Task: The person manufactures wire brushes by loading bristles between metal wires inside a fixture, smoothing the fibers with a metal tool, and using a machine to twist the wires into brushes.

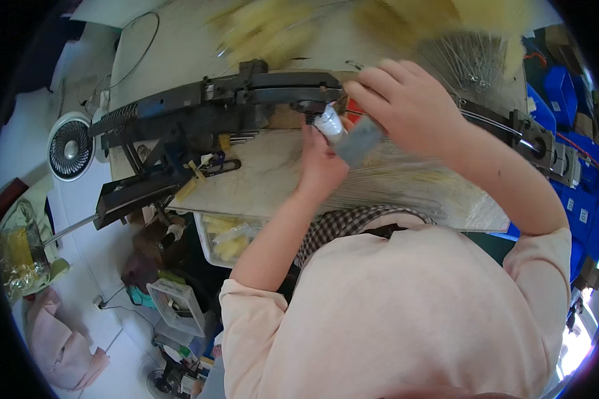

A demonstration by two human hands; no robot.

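In front of the machine's dark jaw end, my left hand (324, 163) is closed around a silvery white, tube-like thing (329, 124). Its far fingers are partly hidden. My right hand (409, 103) is bent with fingers curled together beside the tip of the long black metal machine (266, 90); what its fingertips pinch, if anything, is too small to make out. A blurred grey block-shaped thing (359, 142) lies between the hands, overlapping the left hand's edge and reaching up under the right palm. A bit of red (354, 108) shows behind the fingers.
Thin metal wires (469, 63) fan out at the table's back right, beside blurred yellow bristly bundles (266, 30). Another metal mechanism (539, 143) stands at the right, near blue bins (582, 213). A round fan (71, 146) is at left. A white basket (209, 243) with yellow pieces sits below the table edge.
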